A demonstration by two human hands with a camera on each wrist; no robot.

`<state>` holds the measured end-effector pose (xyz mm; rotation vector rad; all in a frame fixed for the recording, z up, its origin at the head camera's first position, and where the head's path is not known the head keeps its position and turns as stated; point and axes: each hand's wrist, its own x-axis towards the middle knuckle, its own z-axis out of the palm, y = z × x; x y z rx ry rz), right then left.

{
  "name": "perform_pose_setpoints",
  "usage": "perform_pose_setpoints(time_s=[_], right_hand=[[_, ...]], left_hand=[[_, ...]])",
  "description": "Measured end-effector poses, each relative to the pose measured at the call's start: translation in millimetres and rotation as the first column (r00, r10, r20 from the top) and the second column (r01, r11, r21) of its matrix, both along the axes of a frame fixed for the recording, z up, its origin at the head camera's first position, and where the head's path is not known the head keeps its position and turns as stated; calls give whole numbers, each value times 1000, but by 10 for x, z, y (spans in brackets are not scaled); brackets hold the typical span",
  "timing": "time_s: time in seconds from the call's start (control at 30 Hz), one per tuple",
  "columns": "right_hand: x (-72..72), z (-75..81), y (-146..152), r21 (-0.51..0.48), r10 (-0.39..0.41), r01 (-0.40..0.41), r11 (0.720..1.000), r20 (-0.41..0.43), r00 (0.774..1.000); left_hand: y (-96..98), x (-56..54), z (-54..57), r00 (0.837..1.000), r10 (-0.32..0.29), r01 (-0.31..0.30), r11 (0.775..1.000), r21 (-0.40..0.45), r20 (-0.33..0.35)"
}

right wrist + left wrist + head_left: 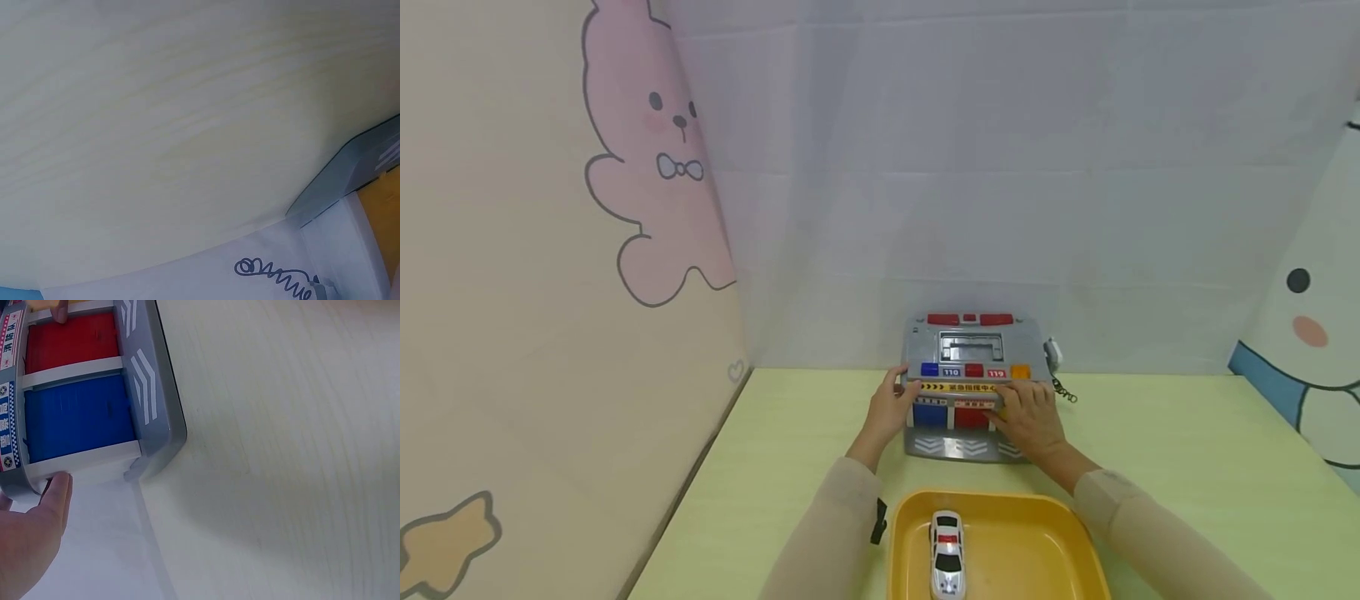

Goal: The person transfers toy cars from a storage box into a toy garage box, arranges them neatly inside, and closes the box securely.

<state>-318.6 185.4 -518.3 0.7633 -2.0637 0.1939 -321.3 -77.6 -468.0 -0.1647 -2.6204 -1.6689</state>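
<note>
A grey toy police and fire garage stands by the back wall, with red and blue doors, coloured buttons and a yellow sign strip. My left hand rests along its left side. In the left wrist view, a straight left digit touches the white side wall below the blue door. My right hand lies over the front right, fingertips on the sign strip and thumb at the red door. That hand covers most of the yellow door.
In front of the garage sits a yellow tray with a white toy police car in it. A white handset hangs on the garage's right side, its coiled cord beside it. Cloth walls close in the pale table.
</note>
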Motion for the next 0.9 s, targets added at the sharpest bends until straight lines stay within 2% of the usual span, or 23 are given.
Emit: perform_pose_setpoints(time_s=[0.2,0.33,0.5,0.73,0.9], right_hand=[[87,114,31,-19,28,-27,999,93,995],[123,153,39,-64,61,-55,996,111,992],[146,163,34,-95,61,-49,994,120,991],[211,204,67,-150,40,-9,989,203,978],[228,235,86,-242,26,33,970,237,971]], left_hand=[[-15,-22,28,1000,-28,28,999,-20,6],[-14,-22,52,999,-23,24,999,-28,39],[-10,-14,83,999,-9,11,999,-44,50],[14,-18,141,996,36,-29,996,-81,84],[30,-10,198,992,58,-46,994,-99,112]])
